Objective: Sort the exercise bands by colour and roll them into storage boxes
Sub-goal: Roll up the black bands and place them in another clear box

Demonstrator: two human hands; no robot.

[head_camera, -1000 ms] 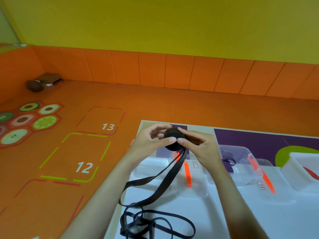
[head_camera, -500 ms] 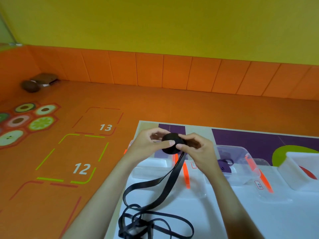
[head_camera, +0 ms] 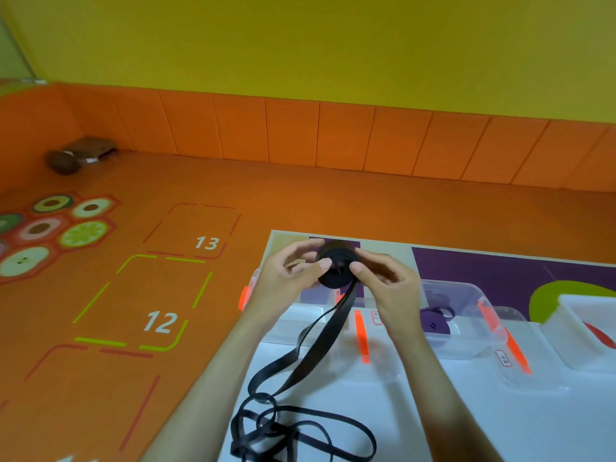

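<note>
Looking forward and down from head height, close above the left hand [head_camera: 283, 278] and right hand [head_camera: 388, 283] gripping the band [head_camera: 336, 271], wall [head_camera: 300, 45] far beyond.

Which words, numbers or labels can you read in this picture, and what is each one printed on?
"13": white number on the orange floor, inside a red dashed square.
"12": white number on the same floor, inside a green dashed square.
Two small white labels on the clear storage boxes: too small to read.

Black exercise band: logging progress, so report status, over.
Left hand and right hand both pinch the half-rolled black flat elastic band. Loose tail lies tangled on the white tabletop. Nothing blocking.
</note>
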